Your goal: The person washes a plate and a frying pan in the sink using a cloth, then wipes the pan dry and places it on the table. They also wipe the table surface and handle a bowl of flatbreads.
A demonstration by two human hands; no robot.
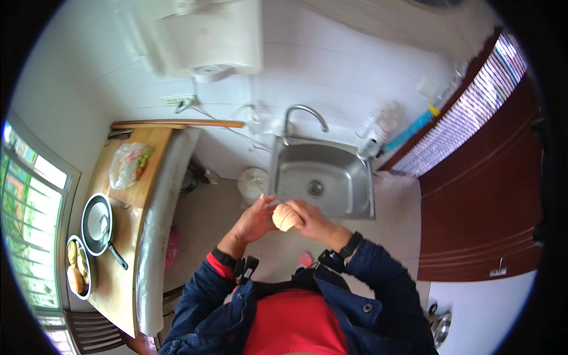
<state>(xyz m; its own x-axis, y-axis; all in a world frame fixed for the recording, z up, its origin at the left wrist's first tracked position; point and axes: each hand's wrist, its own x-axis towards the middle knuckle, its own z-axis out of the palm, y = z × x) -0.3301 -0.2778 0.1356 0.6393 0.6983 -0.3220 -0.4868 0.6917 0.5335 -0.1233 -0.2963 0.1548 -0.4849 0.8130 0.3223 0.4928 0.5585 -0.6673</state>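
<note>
A pale orange-beige rounded item with grooves (286,218), perhaps a peeled root vegetable or a piece of bread, is held in my right hand (313,221), in front of my chest. Beside it, on the left, my left hand (254,221) has its fingers spread; its fingertips come close to the item, and whether they touch it I cannot tell. Just beyond both hands lies the stainless steel sink (328,177) with its round drain (315,188). A curved metal faucet (306,108) rises at the sink's far left corner.
On the wooden table (122,284) at left are a frying pan (97,224), a plastic bag of produce (131,166) and an oval dish (79,268) holding food. A white container (253,184) stands left of the sink. A bottle (370,144) stands at its right corner, near a dark red door (479,191).
</note>
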